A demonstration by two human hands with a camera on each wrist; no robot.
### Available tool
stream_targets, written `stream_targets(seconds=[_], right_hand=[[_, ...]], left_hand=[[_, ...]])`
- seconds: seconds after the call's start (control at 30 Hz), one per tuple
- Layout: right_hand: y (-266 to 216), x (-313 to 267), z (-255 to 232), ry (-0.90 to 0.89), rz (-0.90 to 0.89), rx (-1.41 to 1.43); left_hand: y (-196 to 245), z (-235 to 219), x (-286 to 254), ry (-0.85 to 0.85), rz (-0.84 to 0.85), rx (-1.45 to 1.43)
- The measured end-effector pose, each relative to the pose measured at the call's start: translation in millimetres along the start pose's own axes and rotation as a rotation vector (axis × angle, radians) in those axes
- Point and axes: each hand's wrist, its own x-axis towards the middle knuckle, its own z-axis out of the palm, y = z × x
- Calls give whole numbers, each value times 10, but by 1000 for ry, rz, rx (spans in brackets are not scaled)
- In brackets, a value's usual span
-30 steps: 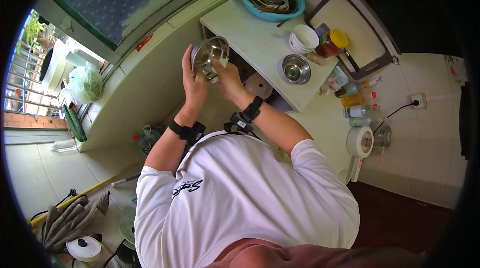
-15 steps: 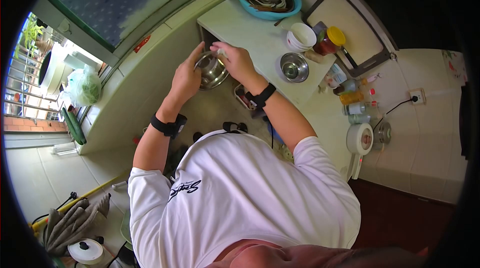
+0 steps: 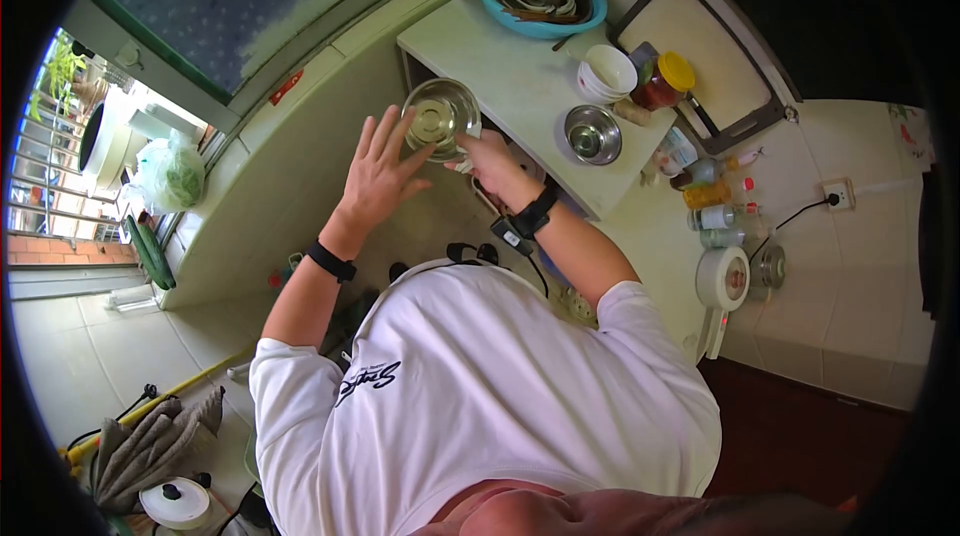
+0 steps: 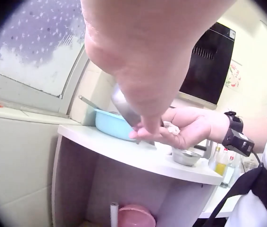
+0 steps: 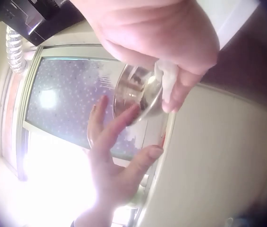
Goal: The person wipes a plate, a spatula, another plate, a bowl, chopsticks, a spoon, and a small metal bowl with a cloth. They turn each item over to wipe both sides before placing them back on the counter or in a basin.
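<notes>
In the head view a shiny metal bowl (image 3: pixel 440 108) is held in the air before the counter's near edge, its inside facing up. My right hand (image 3: pixel 497 168) grips its right side, with a crumpled white tissue or cloth (image 5: pixel 168 78) between hand and bowl in the right wrist view. My left hand (image 3: pixel 378 171) has its fingers straight and spread, the fingertips right at the bowl's left rim. From the left wrist, my left hand (image 4: pixel 143 71) covers much of the bowl (image 4: pixel 124 104).
On the white counter (image 3: pixel 480 51) stand a second metal bowl (image 3: pixel 592 135), stacked white bowls (image 3: pixel 607 74), a yellow-lidded jar (image 3: pixel 665 84) and a blue basin (image 3: pixel 599 14) of dishes. A cutting board (image 3: pixel 690 46) leans behind. Several bottles (image 3: pixel 707 195) line the wall.
The bowl has turned from underside showing to inside showing and shifted slightly right. My left hand has let go of it and spread its fingers; my right hand has moved lower on its right side.
</notes>
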Motion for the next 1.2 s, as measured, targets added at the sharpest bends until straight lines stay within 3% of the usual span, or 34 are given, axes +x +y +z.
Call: stream_targets(seconds=[0.07, 0.1, 0.13, 0.17, 0.2, 0.23, 0.27, 0.33, 0.37, 0.4, 0.47, 0.5, 0.6, 0.67, 0.7, 0.73, 0.8, 0.87, 0.93, 1.0, 1.13, 1.2], right_hand=[[-146, -92, 49, -59, -4, -35], [-210, -165, 60, -128, -46, -74], [-251, -240, 71, -195, -85, -114], [-282, -302, 91, -200, -85, -118], [-300, -359, 112, -100, -279, -120], [-315, -394, 123, 5, -473, -119], [-295, -415, 156, 10, -470, -118], [-203, -424, 303, 210, -1246, -771], [-122, -438, 359, 73, -1222, -836], [-146, -489, 409, 25, -1309, -1129], [-193, -527, 463, 35, -1308, -1258], [-206, -504, 478, 39, -1308, -1258], [-275, -376, 460, 70, -1311, -1184], [-343, -235, 379, -8, -1009, -763], [-293, -108, 305, 24, -960, -705], [-310, -62, 246, -58, -926, -616], [-274, -50, 224, -150, -904, -460], [-198, -93, 224, -136, -938, -491], [-134, -190, 282, -127, -968, -517], [-86, -318, 341, 6, -1171, -772], [-135, -563, 553, -21, -1254, -1265], [-268, -572, 663, -21, -1238, -1304]], left_hand=[[-103, 55, -9, -138, 138, 153], [-154, 96, 2, -121, 159, 174], [-154, 85, 13, -117, 157, 176], [-140, 73, 22, -91, 22, 70], [-125, 70, 29, -64, -114, -36], [-128, 225, 4, 129, -231, -123], [-110, 321, 7, 125, -231, -128], [-39, 494, 40, 100, -749, -1029], [36, 607, 60, 181, -685, -1223], [172, 552, 127, 173, -679, -1226], [394, 344, 261, 303, -999, -1533], [341, 396, 209, 275, -954, -1516], [274, 500, 141, 301, -825, -1336], [257, 418, 97, 267, -853, -1323], [260, 355, 98, 235, -881, -1307], [289, 316, 112, 229, -886, -1305], [323, 292, 232, 444, -966, -1475], [221, 284, 216, 421, -998, -1555], [291, 99, 374, 583, -1183, -1659], [153, 239, 266, 573, -1175, -1697], [86, 420, 143, 546, -1165, -1770], [131, 411, 138, 487, -1124, -1818]])
